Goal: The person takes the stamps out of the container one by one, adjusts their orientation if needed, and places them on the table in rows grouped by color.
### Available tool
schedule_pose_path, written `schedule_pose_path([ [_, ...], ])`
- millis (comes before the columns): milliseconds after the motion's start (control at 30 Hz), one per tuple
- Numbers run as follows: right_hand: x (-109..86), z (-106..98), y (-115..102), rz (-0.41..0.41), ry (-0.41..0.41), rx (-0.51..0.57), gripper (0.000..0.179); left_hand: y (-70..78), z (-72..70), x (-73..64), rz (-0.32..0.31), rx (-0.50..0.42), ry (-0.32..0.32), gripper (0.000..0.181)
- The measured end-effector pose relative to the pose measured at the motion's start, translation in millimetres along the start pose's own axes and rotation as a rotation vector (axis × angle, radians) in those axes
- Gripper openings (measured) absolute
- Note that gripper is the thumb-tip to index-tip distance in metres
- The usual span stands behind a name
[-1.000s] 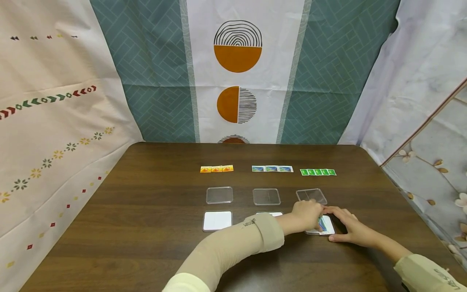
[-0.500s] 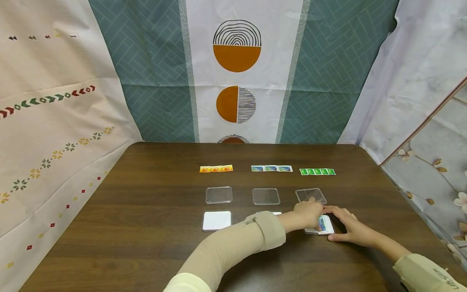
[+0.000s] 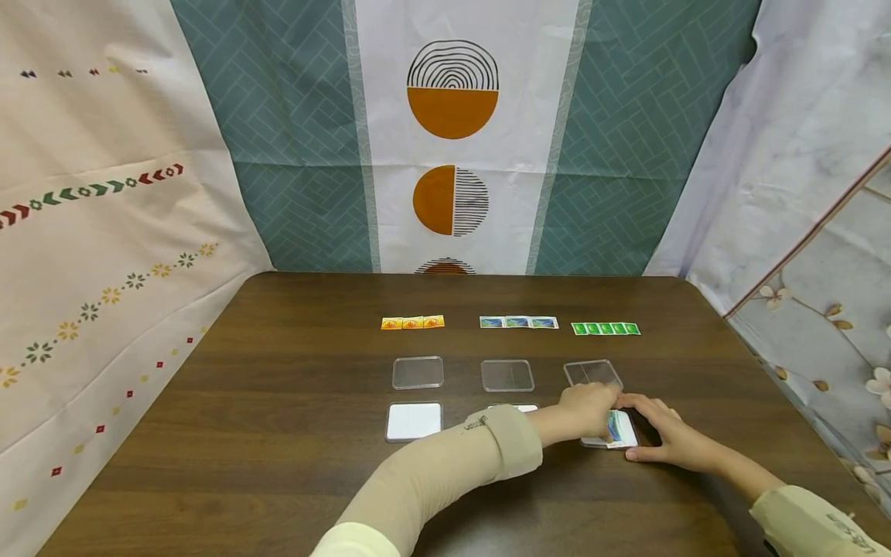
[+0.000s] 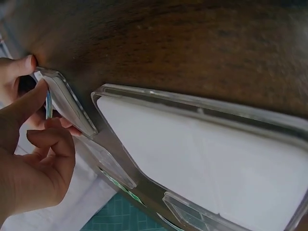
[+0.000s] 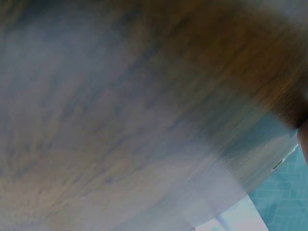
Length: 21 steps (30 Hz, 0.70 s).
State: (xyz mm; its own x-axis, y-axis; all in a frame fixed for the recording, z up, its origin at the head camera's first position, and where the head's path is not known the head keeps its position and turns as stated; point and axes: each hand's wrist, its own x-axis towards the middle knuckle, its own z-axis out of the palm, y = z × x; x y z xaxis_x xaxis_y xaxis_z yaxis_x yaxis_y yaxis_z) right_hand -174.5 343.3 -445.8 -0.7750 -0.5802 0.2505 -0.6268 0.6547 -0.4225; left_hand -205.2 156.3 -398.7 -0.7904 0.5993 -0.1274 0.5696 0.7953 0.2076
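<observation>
At the right-hand clear plastic case point(image 3: 629, 435), my left hand point(image 3: 586, 408) pinches a small blue-green stamp point(image 3: 615, 426) between finger and thumb, over the white insert. Seen from the left wrist, the same stamp point(image 4: 49, 105) stands nearly on edge at the fingertips. My right hand point(image 3: 664, 435) grips that case by its edges, thumb at the near side and fingers at the far side. Part of the case is hidden behind my left hand. The right wrist view is mostly blurred table, with a bit of finger point(image 5: 303, 139) at its edge.
To the left lie another white-filled case point(image 3: 414, 422) and a middle one point(image 3: 524, 407) half covered by my sleeve. Behind are clear lids point(image 3: 418, 372), point(image 3: 507, 375), point(image 3: 594, 373). Farther back run rows of orange stamps point(image 3: 413, 322), blue stamps point(image 3: 518, 322) and green stamps point(image 3: 605, 329).
Both hands stay at the right-hand case with almost no movement. The fingers of my left hand shift very slightly at the stamp.
</observation>
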Motion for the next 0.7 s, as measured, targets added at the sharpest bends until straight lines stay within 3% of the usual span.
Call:
schedule_pose_path([
  [267, -0.6, 0.7, 0.0, 0.028, -0.005, 0.009, 0.065, 0.4, -1.6, -3.7, 0.072, 0.12, 0.0, 0.053],
  [567, 0.6, 2.3, 0.3, -0.029, 0.016, -0.004, 0.065, -7.4, -0.4, -3.2, 0.063, 0.126, 0.046, 0.025],
  [700, 1.6, 2.1, 1.0, -0.035, 0.016, 0.025, 0.067, -12.0, -2.4, -4.1, 0.061, 0.113, 0.073, 0.032],
])
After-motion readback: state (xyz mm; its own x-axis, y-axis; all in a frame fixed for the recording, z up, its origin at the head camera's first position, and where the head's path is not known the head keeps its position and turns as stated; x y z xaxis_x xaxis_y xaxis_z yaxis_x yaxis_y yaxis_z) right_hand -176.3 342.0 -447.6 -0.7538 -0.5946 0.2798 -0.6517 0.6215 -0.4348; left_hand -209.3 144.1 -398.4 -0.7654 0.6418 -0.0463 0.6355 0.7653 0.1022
